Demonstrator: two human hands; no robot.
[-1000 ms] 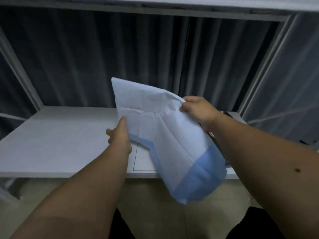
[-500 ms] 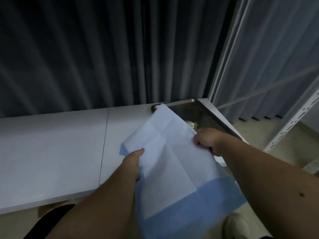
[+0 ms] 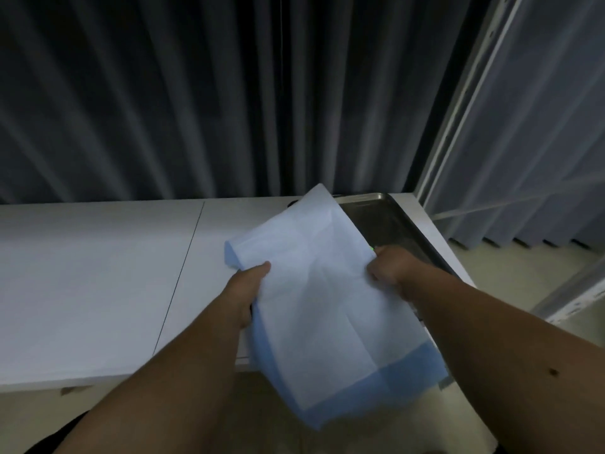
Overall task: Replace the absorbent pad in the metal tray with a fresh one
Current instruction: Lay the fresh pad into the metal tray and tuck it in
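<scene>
A white absorbent pad (image 3: 324,303) with a blue border is held up in front of me, creased and partly unfolded. My left hand (image 3: 247,290) grips its left edge, thumb on top. My right hand (image 3: 388,268) pinches its right edge. Behind the pad, at the right end of the white table (image 3: 98,276), lies the metal tray (image 3: 389,221). The pad covers most of the tray, so only its far right corner and right rim show. The pad's lower blue edge hangs below the table's front edge.
Dark pleated curtains (image 3: 196,93) hang behind the table. A white metal shelf upright (image 3: 458,126) and a sheer curtain stand to the right. The floor (image 3: 510,267) shows right of the table.
The view swung right and down, bringing the tray into sight. Both hands lowered the pad from upright toward the tray and spread it a little wider.
</scene>
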